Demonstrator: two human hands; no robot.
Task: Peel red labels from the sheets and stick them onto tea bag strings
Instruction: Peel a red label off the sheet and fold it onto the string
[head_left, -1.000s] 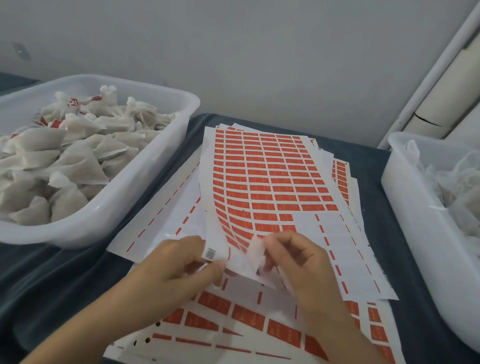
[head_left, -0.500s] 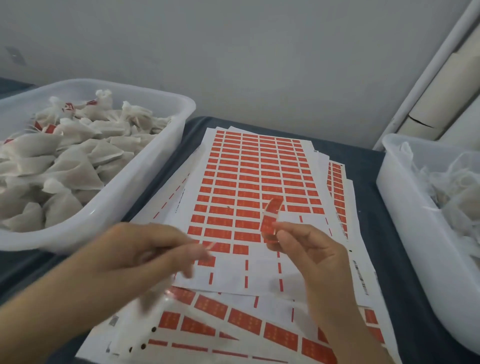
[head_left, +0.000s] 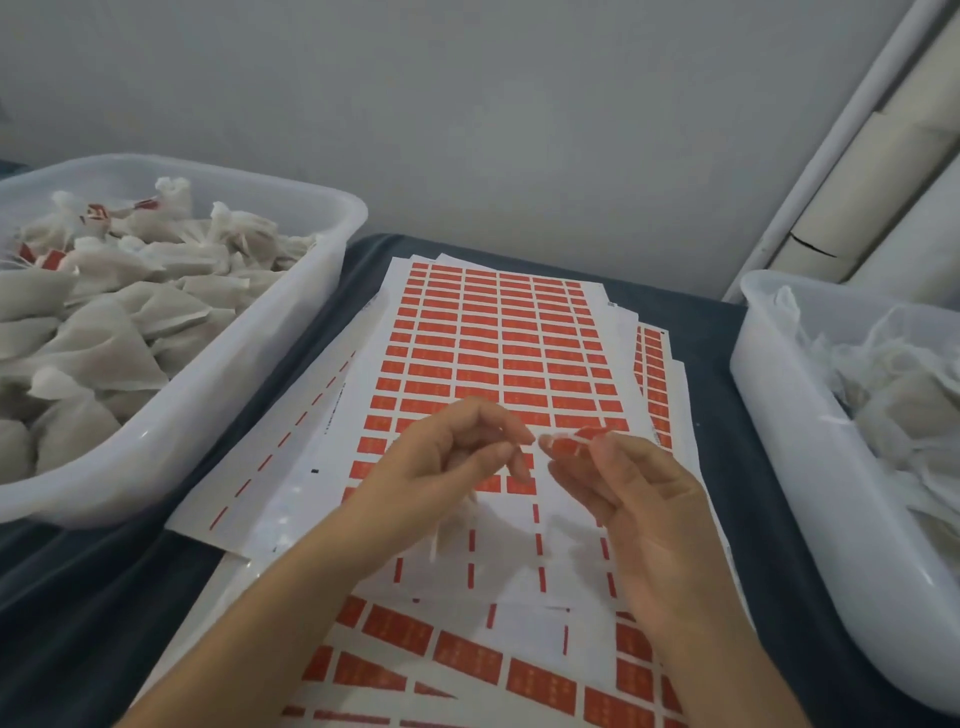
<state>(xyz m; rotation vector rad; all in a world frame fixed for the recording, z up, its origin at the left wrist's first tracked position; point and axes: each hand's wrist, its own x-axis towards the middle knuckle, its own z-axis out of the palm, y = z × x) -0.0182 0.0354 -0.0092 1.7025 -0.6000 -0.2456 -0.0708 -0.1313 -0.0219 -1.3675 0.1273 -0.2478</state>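
A stack of label sheets (head_left: 498, 338) lies in the middle of the dark cloth, and the top sheet's near rows are bare of red labels. My right hand (head_left: 639, 499) pinches one peeled red label (head_left: 579, 437) between thumb and fingertips, above the sheet. My left hand (head_left: 447, 462) is just left of it with fingers curled, the fingertips almost meeting the label. A blurred whitish tea bag (head_left: 451, 530) hangs under the left hand; its string is too thin to make out.
A white tub (head_left: 234, 374) on the left is full of tea bags (head_left: 104, 332), a few with red labels. Another white tub (head_left: 779, 467) on the right holds tea bags (head_left: 898, 400). More partly used sheets (head_left: 467, 660) lie nearest me.
The lifted sheet has dropped flat. My right hand came away with a peeled label and my left hand brought a tea bag up; both hands now meet above the sheet.
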